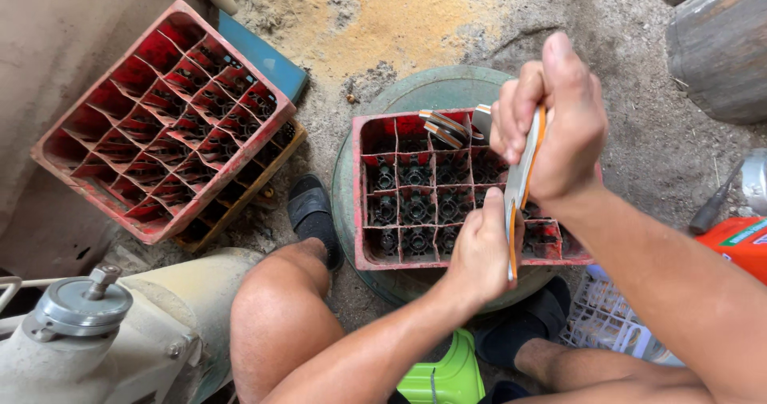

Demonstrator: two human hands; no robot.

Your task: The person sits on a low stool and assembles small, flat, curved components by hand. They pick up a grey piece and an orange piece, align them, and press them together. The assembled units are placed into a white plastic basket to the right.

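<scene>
I hold a thin, flat grey piece with an orange edge [518, 196] upright between both hands, right of the frame's centre. My right hand [551, 116] is closed over its upper end, fingers curled across the flat face and thumb pointing up. My left hand [479, 252] pinches the lower end, thumb pressed against the orange edge.

The piece stands just above a red plastic crate [367, 204] divided into square cells, which sits on a round green lid [447, 88] on the sandy ground. Dark round shapes show at the bottom of most cells; I cannot tell what they are. In the crate's top row, more flat pieces with orange and dark stripes [443, 127] lean in a cell.

At the upper left, a second red crate [160, 116] lies tilted on a yellow crate [240, 204], with a blue board [264, 56] behind it. A grey machine with a metal cap [80, 308] fills the lower left. My black sandal [311, 212] rests beside the lid, and a green stool [447, 376] shows at the bottom edge.
</scene>
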